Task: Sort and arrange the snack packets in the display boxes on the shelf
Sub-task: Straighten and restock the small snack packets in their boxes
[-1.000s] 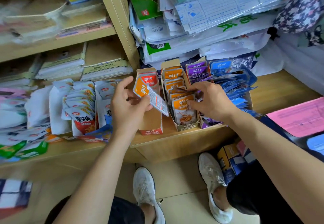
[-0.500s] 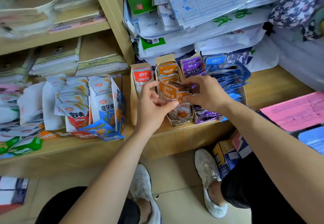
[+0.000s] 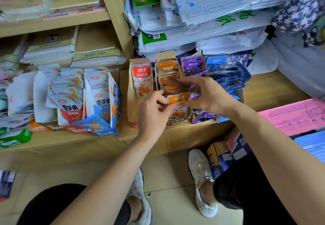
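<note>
The front orange packet (image 3: 178,101) was pinched at its left edge by the curled left hand (image 3: 154,113), and the orange packets (image 3: 171,84) behind it were clasped by the right hand (image 3: 209,96). All were stood in the orange box (image 3: 179,121), flanked by a red packet (image 3: 141,78), purple packets (image 3: 191,64) and blue packets (image 3: 226,77). The front packet, raised half a second before, had been lowered in.

Packed display boxes (image 3: 179,121) under overhanging bags (image 3: 193,36)

L hand (image 3: 152,113), R hand (image 3: 210,94) both pinching, forearms extended fwd
</note>
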The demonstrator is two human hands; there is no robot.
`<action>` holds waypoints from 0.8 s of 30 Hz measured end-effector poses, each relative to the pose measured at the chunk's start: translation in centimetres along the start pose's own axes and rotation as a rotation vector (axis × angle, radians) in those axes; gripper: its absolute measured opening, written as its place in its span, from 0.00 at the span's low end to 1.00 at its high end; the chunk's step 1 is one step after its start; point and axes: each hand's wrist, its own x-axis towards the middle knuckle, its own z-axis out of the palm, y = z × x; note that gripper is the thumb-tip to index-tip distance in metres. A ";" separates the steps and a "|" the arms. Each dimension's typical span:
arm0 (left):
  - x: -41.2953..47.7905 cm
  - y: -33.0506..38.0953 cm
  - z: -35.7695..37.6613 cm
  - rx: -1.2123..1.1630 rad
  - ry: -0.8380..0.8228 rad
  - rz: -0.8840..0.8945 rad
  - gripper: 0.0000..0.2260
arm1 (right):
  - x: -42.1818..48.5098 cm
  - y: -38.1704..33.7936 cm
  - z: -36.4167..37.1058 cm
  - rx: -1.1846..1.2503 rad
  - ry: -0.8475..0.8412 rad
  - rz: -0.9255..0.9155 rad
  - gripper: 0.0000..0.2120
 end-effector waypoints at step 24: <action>-0.4 0.7 -1.7 -0.438 -0.208 -0.217 0.37 | -1.8 -0.7 3.9 0.133 0.189 -0.007 0.31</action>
